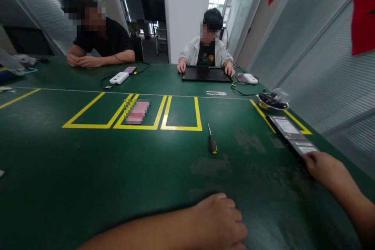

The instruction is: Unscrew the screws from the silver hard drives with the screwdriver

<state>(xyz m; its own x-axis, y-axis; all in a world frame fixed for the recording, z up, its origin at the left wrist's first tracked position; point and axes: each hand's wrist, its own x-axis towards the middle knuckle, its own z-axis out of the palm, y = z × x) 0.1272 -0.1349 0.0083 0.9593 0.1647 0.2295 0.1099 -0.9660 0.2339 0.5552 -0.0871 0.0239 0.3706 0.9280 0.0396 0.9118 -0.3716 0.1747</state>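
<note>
My right hand (328,168) pinches the near end of a dark flat piece at the table's right side. It looks like two hard drives end to end, the far hard drive (285,125) and the near hard drive (304,145), both with white labels. My left hand (222,220) rests at the front of the table with its fingers curled in; the palm side is hidden. Beyond it lies a screwdriver (211,142) with a black and yellow handle, its tip pointing away, apart from both hands.
Yellow tape outlines (181,128) mark the green table (131,172); a blurred pink item (138,112) lies inside one. A bowl (272,103) of dark parts stands at the right. Across sit two people, one holding a black panel (206,74). White devices (119,77) with cables lie there.
</note>
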